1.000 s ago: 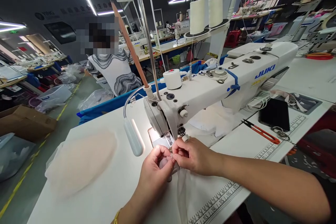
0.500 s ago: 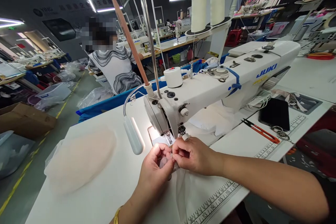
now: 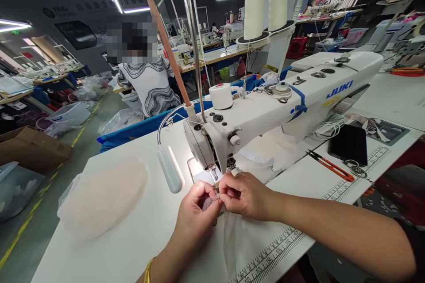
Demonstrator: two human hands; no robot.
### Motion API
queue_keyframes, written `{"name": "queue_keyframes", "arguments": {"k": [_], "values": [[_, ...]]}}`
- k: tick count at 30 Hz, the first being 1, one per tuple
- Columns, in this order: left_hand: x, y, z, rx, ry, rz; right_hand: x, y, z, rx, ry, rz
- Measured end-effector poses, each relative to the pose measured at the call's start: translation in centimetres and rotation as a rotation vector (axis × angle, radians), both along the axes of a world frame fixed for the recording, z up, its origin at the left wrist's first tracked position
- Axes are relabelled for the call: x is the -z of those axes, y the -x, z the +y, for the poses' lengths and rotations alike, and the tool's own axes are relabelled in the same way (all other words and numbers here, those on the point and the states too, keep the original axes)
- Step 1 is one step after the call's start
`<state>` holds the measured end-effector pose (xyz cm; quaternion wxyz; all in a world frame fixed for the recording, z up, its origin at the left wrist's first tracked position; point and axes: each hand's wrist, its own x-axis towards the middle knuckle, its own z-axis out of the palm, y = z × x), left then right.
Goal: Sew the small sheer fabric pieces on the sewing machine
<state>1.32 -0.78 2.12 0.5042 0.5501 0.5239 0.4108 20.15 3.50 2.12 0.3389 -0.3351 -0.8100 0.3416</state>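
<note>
Just in front of the needle of a white sewing machine, my two hands meet, fingertips almost touching. My left hand pinches the edge of a thin, sheer white fabric. Against it, my right hand is closed on the same fabric, thumb and forefinger together. The fabric's loose end hangs down over the table's front toward the printed ruler. A small bit between the fingertips is too little to make out. The presser foot stands above and behind my fingers.
A pile of sheer beige fabric pieces lies on the left of the table. A lamp stands beside the needle. Orange thread snips, a black phone and a ruler strip are at right. A co-worker sits beyond.
My hands keep nearly the same pinching pose at the same spot, with only slight finger movement. The whole view has shifted slightly.
</note>
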Motion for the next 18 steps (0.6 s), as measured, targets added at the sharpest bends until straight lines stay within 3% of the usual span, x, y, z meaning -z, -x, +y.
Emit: {"name": "queue_keyframes", "arguments": {"k": [10,18], "values": [[-0.74,-0.25,0.08,0.032,0.001,0.002,0.11,0.1,-0.08,0.013,-0.032,-0.015],[-0.14,0.3,0.11,0.042,0.012,-0.03,0.04,-0.01,-0.01,0.021,-0.017,-0.019]]}}
